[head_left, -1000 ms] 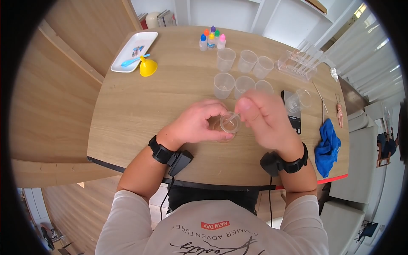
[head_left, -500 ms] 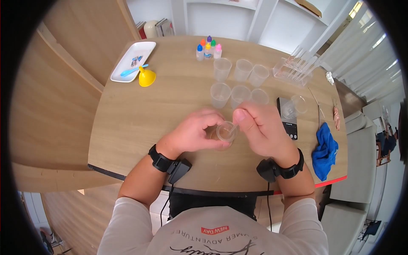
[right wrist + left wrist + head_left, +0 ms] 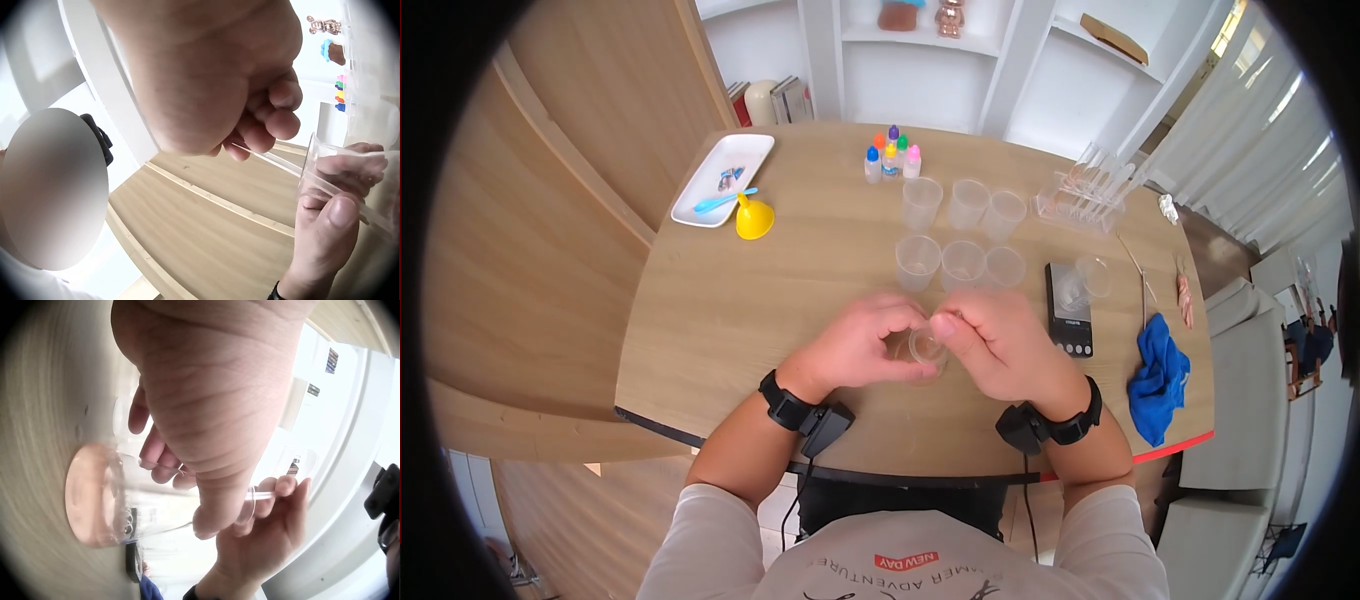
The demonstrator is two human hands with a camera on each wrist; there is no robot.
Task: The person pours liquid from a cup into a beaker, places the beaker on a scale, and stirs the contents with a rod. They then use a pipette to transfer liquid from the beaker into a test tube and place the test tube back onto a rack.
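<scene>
A clear conical flask (image 3: 97,494) stands upright on the table, its lower part looking pale orange in the left wrist view. My left hand (image 3: 865,340) grips it, thumb on one side and fingers round the other. Slanting into the flask's mouth is a thin clear rod (image 3: 281,164). Its upper end is pinched between the thumb and curled fingers of my right hand (image 3: 1000,345), just above the rim. In the head view the two hands almost meet over the flask and hide part of it.
Several clear plastic cups (image 3: 918,262) stand in two rows beyond the hands. To the right are a black scale (image 3: 1070,325) bearing a glass vessel, a blue cloth (image 3: 1160,380) and a test tube rack (image 3: 1080,205). Dropper bottles (image 3: 890,160), a yellow funnel (image 3: 755,217) and a white tray (image 3: 695,210) sit farther back.
The head view has tilted upward, so the table sits lower in it. My right hand has shifted slightly at the flask's mouth with the rod; my left hand keeps its grip.
</scene>
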